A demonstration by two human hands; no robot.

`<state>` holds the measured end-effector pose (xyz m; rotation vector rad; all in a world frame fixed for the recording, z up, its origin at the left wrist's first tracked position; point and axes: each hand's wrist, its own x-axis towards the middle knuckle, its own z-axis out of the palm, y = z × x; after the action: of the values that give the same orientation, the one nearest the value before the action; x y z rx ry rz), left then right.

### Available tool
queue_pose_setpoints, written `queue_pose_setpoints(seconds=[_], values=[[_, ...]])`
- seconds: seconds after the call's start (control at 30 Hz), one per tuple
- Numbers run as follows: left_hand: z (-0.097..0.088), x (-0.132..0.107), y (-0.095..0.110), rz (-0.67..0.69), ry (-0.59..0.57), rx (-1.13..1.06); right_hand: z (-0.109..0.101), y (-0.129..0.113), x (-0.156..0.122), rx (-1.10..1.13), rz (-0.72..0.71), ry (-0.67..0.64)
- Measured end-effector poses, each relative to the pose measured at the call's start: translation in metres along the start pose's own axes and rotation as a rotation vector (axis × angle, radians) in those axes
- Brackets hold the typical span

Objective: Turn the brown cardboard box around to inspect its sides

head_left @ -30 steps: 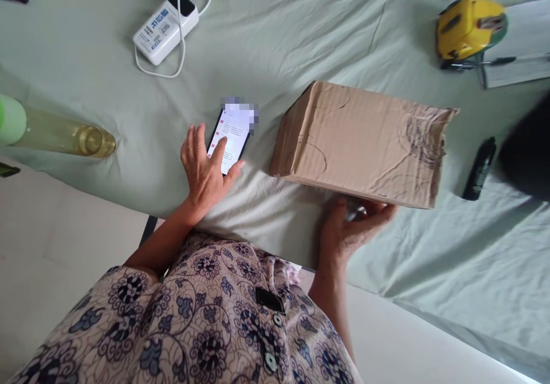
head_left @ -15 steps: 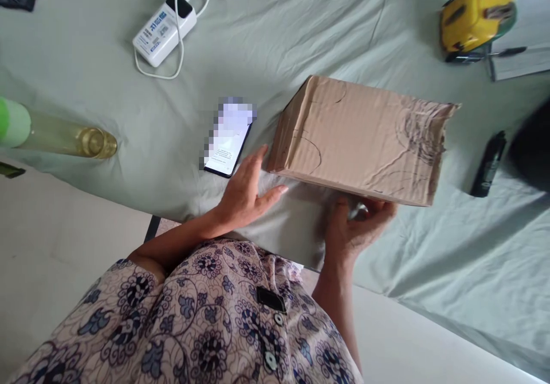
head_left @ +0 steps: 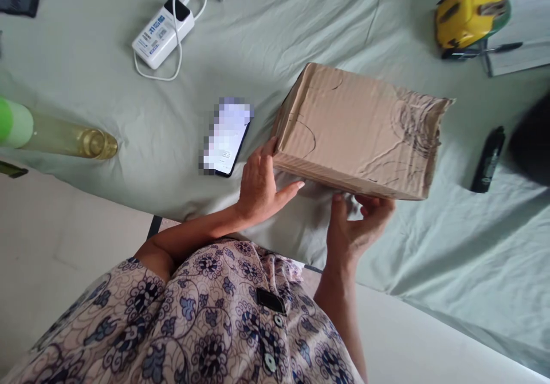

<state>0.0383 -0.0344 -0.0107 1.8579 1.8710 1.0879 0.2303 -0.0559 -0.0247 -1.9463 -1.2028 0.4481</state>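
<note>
A brown cardboard box (head_left: pixel 361 126) with dark pen curves and a torn right edge is right of the view's middle, its near side tilted toward me. My left hand (head_left: pixel 260 186) is at its near left corner, fingers stretched along the left side and thumb spread off to the right. Under the near right edge, my right hand (head_left: pixel 354 226) has its fingers tucked against the box, tips partly hidden, with the thumb pointing up at the near wall. Just left of my left hand lies a phone (head_left: pixel 227 137) with a lit, partly blurred screen.
A white power bank (head_left: pixel 161 34) with a looped cable lies at the back left. Farther left is a clear bottle (head_left: pixel 64 134) with a green cap. On the right are a yellow tape measure (head_left: pixel 470 17), a pen (head_left: pixel 507 47), papers (head_left: pixel 522 23) and a black marker (head_left: pixel 488 160).
My left hand has moved right and onto the box's near left corner. The box has shifted slightly away and left, showing more of its near wall. My right hand stays under it.
</note>
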Motion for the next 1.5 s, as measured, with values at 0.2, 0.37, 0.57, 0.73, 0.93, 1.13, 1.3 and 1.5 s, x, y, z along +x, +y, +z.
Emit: queue_pose_setpoints(seconds=[0.2, 0.37, 0.57, 0.73, 0.93, 1.13, 1.3, 1.5], values=[[-0.006, 0.007, 0.001, -0.005, 0.039, -0.006, -0.003, -0.011, -0.013, -0.006, -0.035, 0.033], [-0.012, 0.005, 0.001, 0.046, 0.062, 0.023, -0.009, -0.022, -0.017, -0.001, -0.125, 0.105], [-0.016, 0.008, 0.008, 0.075, 0.097, 0.039, -0.022, -0.031, -0.015, -0.034, -0.187, 0.172], [-0.03, 0.015, 0.022, 0.093, 0.089, -0.026, -0.033, -0.042, -0.013, -0.089, -0.232, 0.191], [-0.035, 0.019, 0.032, 0.075, 0.082, 0.0, -0.036, -0.066, -0.008, -0.178, -0.251, 0.183], [-0.031, 0.024, 0.033, 0.11, 0.132, 0.041, -0.027, -0.074, -0.004, -0.177, -0.244, 0.198], [-0.027, 0.027, 0.026, 0.186, 0.182, -0.01, -0.022, -0.056, 0.007, -0.149, -0.328, 0.271], [-0.023, 0.032, 0.008, 0.264, 0.173, -0.083, -0.017, -0.026, 0.021, 0.091, -0.429, 0.314]])
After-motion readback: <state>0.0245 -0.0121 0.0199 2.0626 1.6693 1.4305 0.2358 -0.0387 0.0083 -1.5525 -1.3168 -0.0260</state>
